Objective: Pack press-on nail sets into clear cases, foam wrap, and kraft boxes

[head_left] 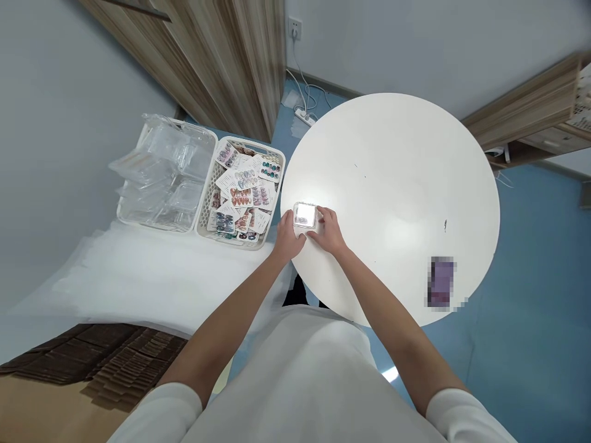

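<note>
Both hands on small clear plastic case at table's left edge: left hand and right hand grip its sides. Contents probably washed out by glare. Basket of nail cards just beside the table.

A small clear box lies near the left edge of the round table, between the left hand and right hand. Left of the table stand two baskets side by side: one with nail cards, and beyond it one with clear boxes.
</note>
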Available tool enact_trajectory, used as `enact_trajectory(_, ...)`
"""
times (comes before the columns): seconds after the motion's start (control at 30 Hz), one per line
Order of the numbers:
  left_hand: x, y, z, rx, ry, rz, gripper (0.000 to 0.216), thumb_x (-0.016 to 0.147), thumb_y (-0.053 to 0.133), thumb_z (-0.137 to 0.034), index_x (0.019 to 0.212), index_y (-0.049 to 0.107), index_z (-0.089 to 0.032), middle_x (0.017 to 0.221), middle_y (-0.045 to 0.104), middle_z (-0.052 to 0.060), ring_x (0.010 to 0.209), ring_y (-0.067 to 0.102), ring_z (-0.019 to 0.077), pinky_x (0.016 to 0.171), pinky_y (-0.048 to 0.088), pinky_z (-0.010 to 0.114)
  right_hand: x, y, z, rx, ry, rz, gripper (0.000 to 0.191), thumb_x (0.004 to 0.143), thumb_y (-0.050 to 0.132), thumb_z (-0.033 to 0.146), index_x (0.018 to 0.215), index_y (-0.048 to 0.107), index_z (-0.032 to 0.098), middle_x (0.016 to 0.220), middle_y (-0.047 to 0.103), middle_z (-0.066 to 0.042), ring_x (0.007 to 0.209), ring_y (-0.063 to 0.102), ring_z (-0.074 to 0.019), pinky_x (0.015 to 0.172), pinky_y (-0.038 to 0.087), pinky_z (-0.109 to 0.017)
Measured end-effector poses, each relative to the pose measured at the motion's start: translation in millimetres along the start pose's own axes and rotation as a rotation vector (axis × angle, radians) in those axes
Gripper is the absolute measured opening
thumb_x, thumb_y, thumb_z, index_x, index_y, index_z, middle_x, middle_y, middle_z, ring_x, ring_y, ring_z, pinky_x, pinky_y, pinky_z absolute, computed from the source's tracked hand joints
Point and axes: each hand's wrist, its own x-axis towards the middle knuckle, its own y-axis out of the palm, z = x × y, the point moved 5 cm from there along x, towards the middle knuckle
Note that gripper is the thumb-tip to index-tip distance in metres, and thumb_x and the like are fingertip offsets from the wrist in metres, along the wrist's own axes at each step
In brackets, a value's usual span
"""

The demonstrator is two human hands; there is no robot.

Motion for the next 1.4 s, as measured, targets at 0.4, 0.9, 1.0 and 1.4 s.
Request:
enact_trajectory(0.4,-95,11,-3,0.015,0.005,-0.149,0.057,0.072,0.051,-0.024,0.127,0.035,-0.020,0.134,0.034,0.011,0.125,0.028,0.0297,0.101,0.028,0.051,-113,-50,-7,0.036,-0.014,0.054,0.064,0.072,0.056,0.032,0.129,0.027,0.028,0.125,0.039,-0.009,0.085,0.057,-0.0159,0.078,0.048,-0.039)
enact_trajectory(0.9,-261,40,-22,0.028,-0.156,-0.033,0.047,0.077,0.046,-0.043,0.120,0.046,-0.023,0.120,0.054,0.009,0.103,0.055,0.0246,0.078,0.048,0.037,-188,-29,-11,0.062,-0.136,0.472,0.034,0.074,0.050,0.031,0.107,0.051,0.024,0.101,0.057,-0.004,0.074,0.056,-0.0139,0.074,0.047,-0.035)
enact_trajectory(1.0,-276,29,-14,0.058,-0.184,-0.116,0.047,0.077,0.047,-0.043,0.119,0.046,-0.023,0.121,0.054,0.009,0.104,0.054,0.0256,0.082,0.046,0.039,-189,-10,-4,0.016,-0.178,0.578,0.035,0.074,0.052,0.031,0.108,0.052,0.023,0.101,0.056,-0.005,0.074,0.056,-0.0142,0.072,0.047,-0.034)
enact_trajectory(1.4,-302,-29,60,0.413,-0.364,-0.270,0.045,0.076,0.047,-0.034,0.117,0.047,-0.017,0.120,0.050,0.012,0.112,0.043,0.0291,0.089,0.035,0.041,-172,82,27,-0.109,-0.084,0.805,0.044,0.070,0.058,0.039,0.109,0.053,0.020,0.106,0.056,-0.009,0.089,0.056,-0.0201,0.076,0.045,-0.033)
